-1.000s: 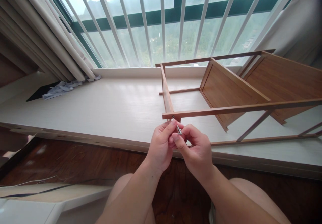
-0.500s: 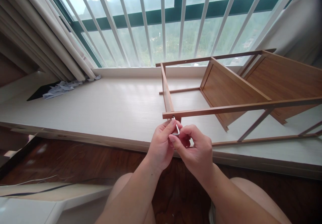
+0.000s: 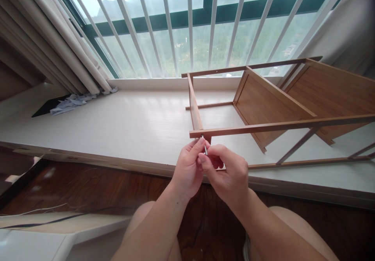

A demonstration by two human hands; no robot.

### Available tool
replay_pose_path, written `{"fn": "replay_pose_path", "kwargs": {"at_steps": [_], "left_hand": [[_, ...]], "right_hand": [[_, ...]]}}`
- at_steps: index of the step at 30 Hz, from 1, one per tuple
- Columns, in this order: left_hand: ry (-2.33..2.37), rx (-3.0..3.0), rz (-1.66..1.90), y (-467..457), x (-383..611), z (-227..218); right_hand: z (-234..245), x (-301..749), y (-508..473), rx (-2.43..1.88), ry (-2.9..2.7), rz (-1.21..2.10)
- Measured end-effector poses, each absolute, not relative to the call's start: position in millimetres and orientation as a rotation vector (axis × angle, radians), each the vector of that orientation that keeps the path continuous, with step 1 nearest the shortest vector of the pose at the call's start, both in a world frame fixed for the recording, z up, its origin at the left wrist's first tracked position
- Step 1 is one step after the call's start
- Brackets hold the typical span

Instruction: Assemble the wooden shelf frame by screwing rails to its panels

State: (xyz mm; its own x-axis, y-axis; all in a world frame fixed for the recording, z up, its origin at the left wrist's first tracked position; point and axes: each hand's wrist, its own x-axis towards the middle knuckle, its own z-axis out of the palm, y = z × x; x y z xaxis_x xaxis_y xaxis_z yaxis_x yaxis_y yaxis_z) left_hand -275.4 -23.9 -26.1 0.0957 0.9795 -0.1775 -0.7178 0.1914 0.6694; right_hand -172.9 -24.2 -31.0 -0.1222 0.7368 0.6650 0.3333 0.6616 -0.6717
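A wooden shelf frame (image 3: 249, 129) lies on its side on the white window ledge. At the left end of its near rail, a small metal hex key (image 3: 206, 150) points up to the rail's underside, close to a bolt hole. My left hand (image 3: 189, 163) pinches the hex key near its upper end, thumb and finger together just below the rail. My right hand (image 3: 230, 169) is closed round the key's lower end, its thumb and forefinger covering the bent part. Whether the key's tip sits in a bolt is too small to make out.
The white ledge (image 3: 131, 124) runs along a barred window (image 3: 181, 42). Wooden shelf panels (image 3: 269, 101) slant inside the frame on the right. A curtain (image 3: 73, 38) and crumpled pale strips (image 3: 73, 104) are at left. A white piece of furniture (image 3: 38, 241) stands at lower left.
The hex key has turned, so its bent arm no longer shows as a triangle. My right fingers have shifted slightly with it; my left hand stays in place.
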Motion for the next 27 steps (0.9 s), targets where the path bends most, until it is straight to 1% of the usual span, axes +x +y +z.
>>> {"fn": "replay_pose_path", "kwargs": {"at_steps": [2, 7, 9, 21, 27], "left_hand": [[0.686, 0.486, 1.324, -24, -276, -25], [0.719, 0.493, 1.328, -25, -276, -24], [0.734, 0.509, 1.323, -25, -275, -23], [0.772, 0.529, 1.333, -25, -274, -21], [0.776, 0.553, 1.325, -28, -275, -21]], "right_hand": [[-30, -173, -25, -0.890, -1.683, 0.537], [-29, -174, -29, -0.877, -1.485, 0.960], [-30, -175, -29, -0.862, -1.422, 1.056], [-40, -175, -28, -0.835, -1.370, 1.144], [-39, -172, -30, -0.880, -1.467, 1.000]]}}
